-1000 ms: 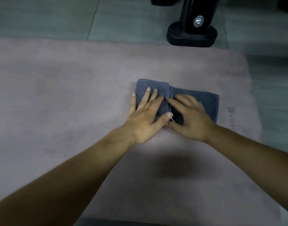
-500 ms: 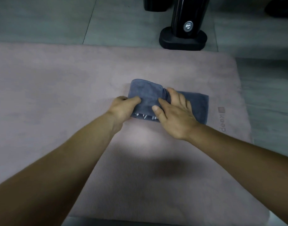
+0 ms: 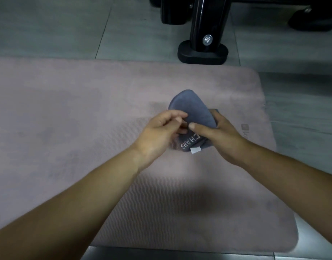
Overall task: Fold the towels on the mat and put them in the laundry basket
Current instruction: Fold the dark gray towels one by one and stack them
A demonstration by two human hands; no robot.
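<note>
Over mat (image 3: pixel 67 119), towel (image 3: pixel 193 107) now doubled between left hand (image 3: pixel 159 132) and right hand (image 3: pixel 223 136)

We lose the right half of the towel (image 3: pixel 191 109) behind the right hand (image 3: pixel 225 141); its lettering (image 3: pixel 189 140) reads only partly. Top edge cuts the black stand (image 3: pixel 202 34), left edge the mat (image 3: pixel 67 109).

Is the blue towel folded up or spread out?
Folded. The towel is a small doubled-over bundle, its rounded fold showing, held in the right hand.
</note>
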